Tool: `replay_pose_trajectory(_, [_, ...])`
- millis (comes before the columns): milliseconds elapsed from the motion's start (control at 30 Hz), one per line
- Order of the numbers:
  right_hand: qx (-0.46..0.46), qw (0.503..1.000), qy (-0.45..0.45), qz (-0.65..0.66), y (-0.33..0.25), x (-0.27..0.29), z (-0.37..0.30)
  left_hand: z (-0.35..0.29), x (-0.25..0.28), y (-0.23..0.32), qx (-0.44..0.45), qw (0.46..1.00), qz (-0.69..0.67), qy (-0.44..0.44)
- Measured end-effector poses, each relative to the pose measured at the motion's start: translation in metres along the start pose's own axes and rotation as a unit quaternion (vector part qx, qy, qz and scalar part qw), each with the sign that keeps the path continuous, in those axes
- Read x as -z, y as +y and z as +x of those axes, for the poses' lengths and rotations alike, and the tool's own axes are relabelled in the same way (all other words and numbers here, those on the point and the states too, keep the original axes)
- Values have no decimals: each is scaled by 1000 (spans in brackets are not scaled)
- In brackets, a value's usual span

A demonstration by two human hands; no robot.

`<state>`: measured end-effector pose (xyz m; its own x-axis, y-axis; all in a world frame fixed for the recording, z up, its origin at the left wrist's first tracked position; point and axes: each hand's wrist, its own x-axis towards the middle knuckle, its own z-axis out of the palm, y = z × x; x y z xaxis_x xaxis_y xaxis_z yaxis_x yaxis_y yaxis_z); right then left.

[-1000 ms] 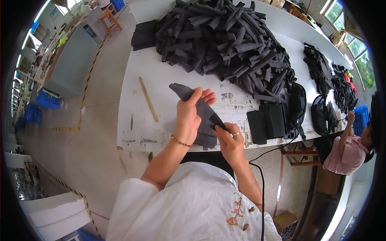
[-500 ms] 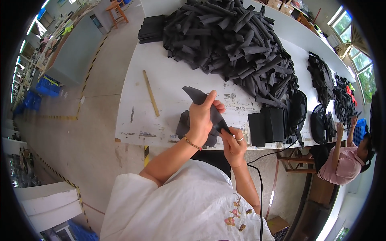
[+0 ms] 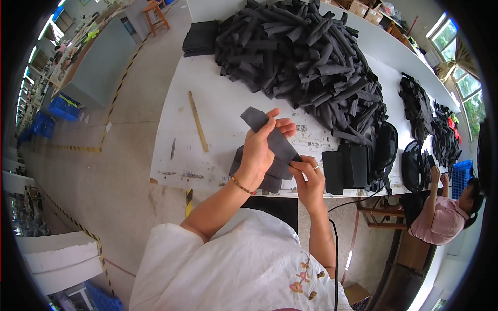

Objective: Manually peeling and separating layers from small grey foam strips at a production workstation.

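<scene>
A black fabric strip (image 3: 282,147) is stretched at a slant between my hands, above the near edge of the white table (image 3: 174,111). My left hand (image 3: 258,151) grips its upper part, thumb on top and fingers behind. At the lower right end, my right hand (image 3: 310,182) pinches the strip between thumb and fingers. Several flat black pieces (image 3: 277,173) lie on the table below, partly hidden by my left hand and wrist. Beyond my hands rises a large heap of loose, curled black strips (image 3: 298,65).
Flat black stacks sit at back left (image 3: 201,37) and beside my right hand (image 3: 346,168). A yellowish stick (image 3: 197,122) lies left on the table. A black mesh bag (image 3: 386,147) and cable (image 3: 336,249) are to the right. A co-worker in pink (image 3: 441,220) sits far right.
The strip, bent and curled before, is now flatter and shows its broad face. My left fingers have spread further, and my right hand has shifted slightly up and to the right.
</scene>
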<state>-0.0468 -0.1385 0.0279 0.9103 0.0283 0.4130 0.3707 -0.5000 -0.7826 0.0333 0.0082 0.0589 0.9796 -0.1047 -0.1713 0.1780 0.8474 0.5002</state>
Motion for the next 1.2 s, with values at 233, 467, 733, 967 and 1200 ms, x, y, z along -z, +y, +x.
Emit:
replay_pose_trajectory(233, [29, 999, 7, -14, -8, 7, 13, -11, 2, -18, 32, 999, 8, -3])
replay_pose_trajectory(467, [35, 999, 26, -17, -6, 0, 14, -13, 5, -25, 10, 1000, -16, -15])
replay_pose_trajectory(733, [31, 999, 11, -12, -5, 0, 17, -13, 6, -28, -5, 1000, -7, -9])
replay_pose_trajectory(967, [46, 999, 19, -11, -3, -5, 15, -16, 6, -30, -32, 999, -1, -6])
replay_pose_trajectory(1200, [-1, 1000, -16, 13, -5, -11, 11, -8, 19, -17, -1, 999, -5, -43])
